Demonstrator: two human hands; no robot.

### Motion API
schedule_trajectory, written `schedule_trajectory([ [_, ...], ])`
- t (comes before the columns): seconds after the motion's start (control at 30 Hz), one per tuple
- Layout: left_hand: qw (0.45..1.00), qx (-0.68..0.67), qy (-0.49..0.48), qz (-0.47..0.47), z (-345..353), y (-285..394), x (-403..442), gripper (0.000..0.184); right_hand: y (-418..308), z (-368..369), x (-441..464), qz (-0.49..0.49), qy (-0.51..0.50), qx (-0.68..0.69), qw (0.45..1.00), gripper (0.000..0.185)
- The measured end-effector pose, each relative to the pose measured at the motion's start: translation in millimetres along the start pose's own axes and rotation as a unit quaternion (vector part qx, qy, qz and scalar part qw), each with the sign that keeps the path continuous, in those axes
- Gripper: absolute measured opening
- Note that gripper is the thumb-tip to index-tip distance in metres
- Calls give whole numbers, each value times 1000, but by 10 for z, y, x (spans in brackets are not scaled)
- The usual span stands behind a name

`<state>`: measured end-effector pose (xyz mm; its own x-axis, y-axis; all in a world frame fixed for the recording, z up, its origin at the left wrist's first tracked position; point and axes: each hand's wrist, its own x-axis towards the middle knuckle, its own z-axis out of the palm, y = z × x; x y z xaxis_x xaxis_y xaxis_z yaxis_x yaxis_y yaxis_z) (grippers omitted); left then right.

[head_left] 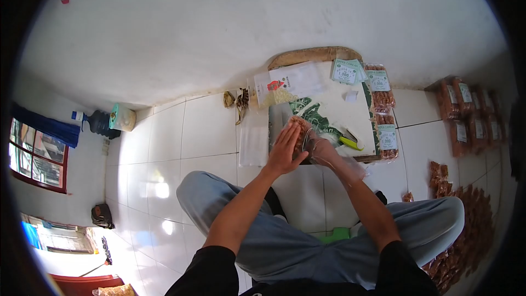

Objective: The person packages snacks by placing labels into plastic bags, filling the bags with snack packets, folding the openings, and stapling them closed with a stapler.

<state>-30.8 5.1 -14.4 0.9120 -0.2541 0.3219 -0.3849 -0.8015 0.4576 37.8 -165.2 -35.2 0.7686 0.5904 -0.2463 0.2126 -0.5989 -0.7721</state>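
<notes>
Low in front of me stands a small table [356,123] with a green-and-white printed top. On it lies a clear plastic bag [350,168] with reddish-brown snack packets [300,126] at its far end. My left hand [282,151] lies on the packets from the left, fingers stretched out and thumb apart. My right hand [322,151] is at the right, with clear plastic over it and its wrist; it seems to be inside the bag. Its fingers are blurred and partly hidden. Just right of it lies a yellow-green stapler [350,141].
Printed price labels [346,71] lie at the table's far right. Clear plastic sheets [301,79] cover its far left. Labelled snack packs [387,137] line the right edge. More bundles [466,101] stand by the wall, and a loose heap of packets [474,225] lies beside my right knee.
</notes>
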Motion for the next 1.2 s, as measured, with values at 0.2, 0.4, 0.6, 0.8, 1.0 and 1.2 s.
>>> schedule_trajectory([
  [0.2, 875, 26, 323, -360, 321, 15, -227, 64, 267, 122, -161, 13, 86, 212, 973, 26],
  [0.4, 706, -341, 353, -511, 534, 475, -234, 67, 269, 368, -174, 0, 67, 191, 979, 29],
  [0.6, 763, -257, 314, -503, 548, 368, -229, 68, 101, 475, -156, -2, 126, 150, 981, 40],
  [0.8, 790, -244, 260, -498, 513, 288, -327, 71, -111, 372, -147, 8, 144, 63, 988, 26],
  [1.0, 820, -227, 226, -474, 400, 308, -353, 66, 30, 443, -22, -79, 147, -218, 961, 20],
  [1.2, 834, -232, 202, -457, 288, 343, -320, 64, -97, 517, -14, -43, 219, -137, 965, 25],
])
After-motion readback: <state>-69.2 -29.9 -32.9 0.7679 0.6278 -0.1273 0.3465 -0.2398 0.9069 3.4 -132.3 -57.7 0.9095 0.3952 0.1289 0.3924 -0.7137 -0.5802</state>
